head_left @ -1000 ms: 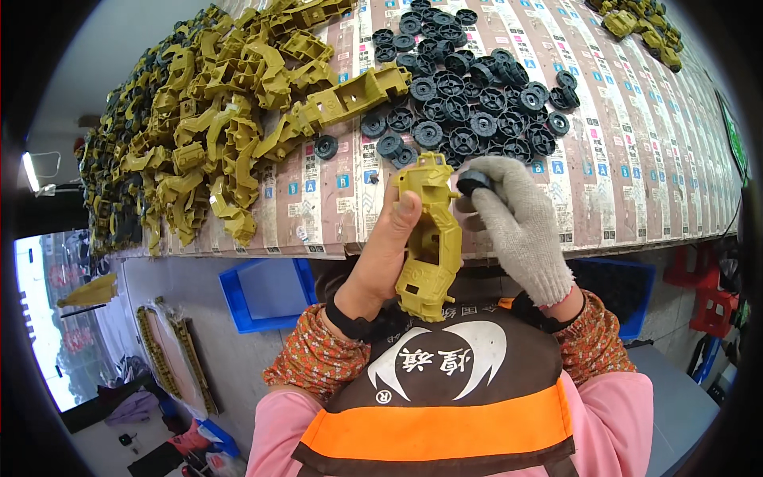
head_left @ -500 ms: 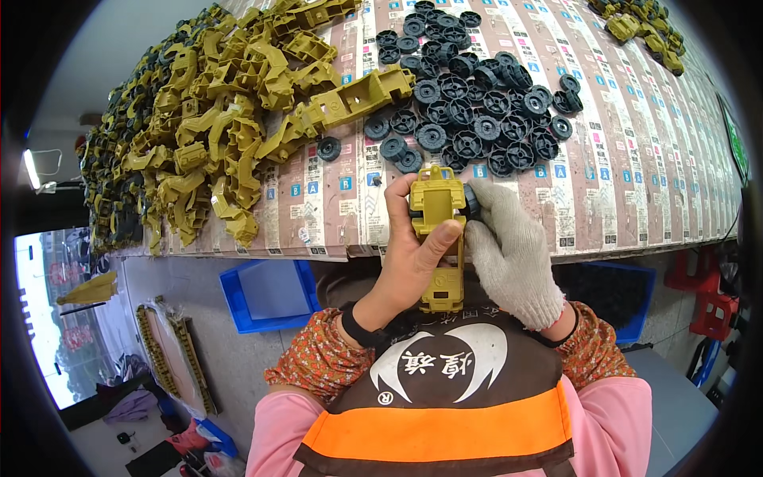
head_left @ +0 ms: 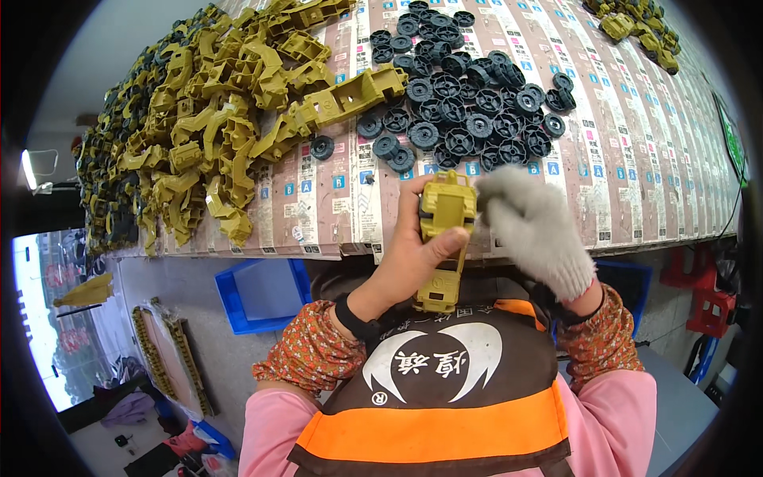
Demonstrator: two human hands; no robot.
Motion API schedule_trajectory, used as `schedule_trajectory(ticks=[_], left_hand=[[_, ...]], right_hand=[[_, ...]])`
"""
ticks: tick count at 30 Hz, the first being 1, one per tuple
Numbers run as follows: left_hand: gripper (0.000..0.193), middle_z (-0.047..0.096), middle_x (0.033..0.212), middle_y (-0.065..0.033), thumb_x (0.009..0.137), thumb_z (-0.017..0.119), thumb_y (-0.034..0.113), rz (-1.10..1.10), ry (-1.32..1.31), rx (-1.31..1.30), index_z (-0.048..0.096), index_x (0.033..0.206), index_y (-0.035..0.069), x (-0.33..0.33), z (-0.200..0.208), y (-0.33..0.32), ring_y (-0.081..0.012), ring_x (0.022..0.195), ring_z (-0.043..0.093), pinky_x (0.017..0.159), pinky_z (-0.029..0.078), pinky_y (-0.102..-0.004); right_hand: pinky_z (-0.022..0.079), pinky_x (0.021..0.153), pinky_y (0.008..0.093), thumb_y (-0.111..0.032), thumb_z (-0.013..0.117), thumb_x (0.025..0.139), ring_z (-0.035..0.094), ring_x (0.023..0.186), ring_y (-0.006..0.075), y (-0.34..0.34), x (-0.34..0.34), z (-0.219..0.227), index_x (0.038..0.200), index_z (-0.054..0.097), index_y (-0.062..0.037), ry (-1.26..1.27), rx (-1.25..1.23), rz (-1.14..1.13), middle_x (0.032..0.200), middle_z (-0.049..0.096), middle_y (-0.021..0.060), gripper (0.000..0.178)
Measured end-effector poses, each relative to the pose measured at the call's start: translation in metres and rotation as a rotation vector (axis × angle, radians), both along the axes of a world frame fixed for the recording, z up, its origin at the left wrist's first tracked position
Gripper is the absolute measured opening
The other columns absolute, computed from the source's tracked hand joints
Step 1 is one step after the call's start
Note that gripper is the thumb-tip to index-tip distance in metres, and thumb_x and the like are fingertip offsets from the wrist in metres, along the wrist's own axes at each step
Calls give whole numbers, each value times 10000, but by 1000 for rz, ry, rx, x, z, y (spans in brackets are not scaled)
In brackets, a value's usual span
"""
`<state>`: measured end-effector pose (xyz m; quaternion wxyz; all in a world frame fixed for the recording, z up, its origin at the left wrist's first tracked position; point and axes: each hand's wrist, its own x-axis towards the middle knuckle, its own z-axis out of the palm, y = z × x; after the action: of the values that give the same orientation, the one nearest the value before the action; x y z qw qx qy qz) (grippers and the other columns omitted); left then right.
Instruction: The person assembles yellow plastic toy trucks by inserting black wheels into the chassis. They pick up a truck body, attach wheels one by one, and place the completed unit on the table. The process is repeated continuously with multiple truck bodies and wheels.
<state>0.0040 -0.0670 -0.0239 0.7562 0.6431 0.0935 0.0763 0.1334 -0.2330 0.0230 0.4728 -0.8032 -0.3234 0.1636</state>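
Over the table's near edge, my bare left hand (head_left: pixel 419 253) grips a yellow plastic toy vehicle body (head_left: pixel 448 208), its thumb lying across the piece. The body's long end hangs down toward my apron. A dark part shows at its left side, by my fingers. Just right of it, my right hand (head_left: pixel 534 226) wears a pale knitted glove and is blurred by motion. Its fingertips are close to the body's right side, and I cannot make out whether they hold anything. Beyond both hands lies a heap of black toy wheels (head_left: pixel 479 126).
Yellow plastic vehicle parts (head_left: pixel 218 131) are piled across the table's left side, and a smaller group of them (head_left: pixel 636 30) lies far right. Below the table edge stand a blue bin (head_left: pixel 264 296) at left and red stools (head_left: pixel 703 306) at right.
My right hand has drawn slightly away to the right from the yellow vehicle body. A black wheel seen at the body's right side before no longer shows there. My left hand keeps its grip.
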Motion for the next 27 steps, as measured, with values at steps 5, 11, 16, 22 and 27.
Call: schedule_trajectory(ticks=[5,11,16,22,27], left_hand=[[666,628,1250,-22,1014,754,378,149,182,-407,390,1535,179,-1,18,11,-169,1075,684,825,640,-348],[502,626,1213,-23,1046,716,205,221,88,-597,420,1451,180,-2,16,26,-153,1033,683,845,636,-362],[319,710,1050,-31,1067,685,308,387,-7,-516,599,1292,99,1,21,26,-158,904,741,768,643,-319],[331,689,1077,-44,1060,698,289,467,-69,-445,571,1305,107,9,25,16,-163,902,732,753,649,-329],[473,622,1187,-32,1045,715,157,437,-93,-459,414,1411,166,8,21,19,-147,973,695,775,654,-347]], right_hand=[[531,782,506,-138,750,897,681,893,385,-3,46,-6,1053,677,-60,-591,-286,-183,915,669,174,189],[530,789,495,-113,781,879,670,908,385,-1,45,-13,1043,669,-54,-717,-248,-138,935,642,153,207],[564,756,347,-50,744,915,695,815,251,3,10,6,1094,668,-40,-155,18,-91,929,683,143,194],[588,817,383,-41,703,954,760,922,302,5,-41,3,1241,657,-21,173,102,68,1006,736,181,292],[590,817,392,-25,679,963,768,940,323,5,-53,0,1260,648,-13,73,93,91,1033,735,197,298]])
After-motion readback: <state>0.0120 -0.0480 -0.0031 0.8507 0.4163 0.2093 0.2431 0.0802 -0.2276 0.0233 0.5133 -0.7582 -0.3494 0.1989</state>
